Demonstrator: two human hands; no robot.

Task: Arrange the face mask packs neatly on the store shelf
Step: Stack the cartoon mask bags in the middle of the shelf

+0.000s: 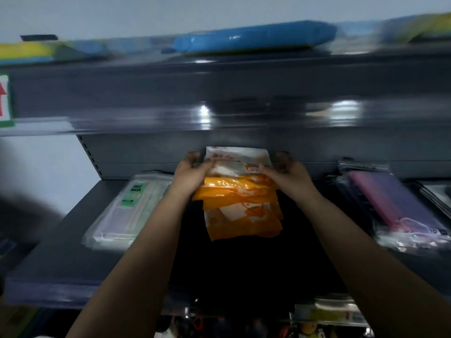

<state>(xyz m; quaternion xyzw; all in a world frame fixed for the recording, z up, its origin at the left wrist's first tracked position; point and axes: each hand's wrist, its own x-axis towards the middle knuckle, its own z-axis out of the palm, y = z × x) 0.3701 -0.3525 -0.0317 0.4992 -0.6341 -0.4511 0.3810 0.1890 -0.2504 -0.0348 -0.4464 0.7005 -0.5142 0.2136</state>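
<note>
Several orange-and-white face mask packs (240, 203) are bunched in the middle of the grey shelf (66, 242), overlapping one another over a dark patch. My left hand (192, 175) grips their upper left edge. My right hand (290, 175) grips their upper right edge. The topmost pack (238, 156) stands nearly upright between both hands, close to the shelf's back panel. The view is blurred by motion.
A stack of clear packs with a green "FACE MASK" label (127, 211) lies to the left. Purple mask packs (400, 208) lie to the right. The upper shelf holds a blue pack (253, 36) and yellow-blue ones (31, 52). More goods (327, 313) hang below the shelf.
</note>
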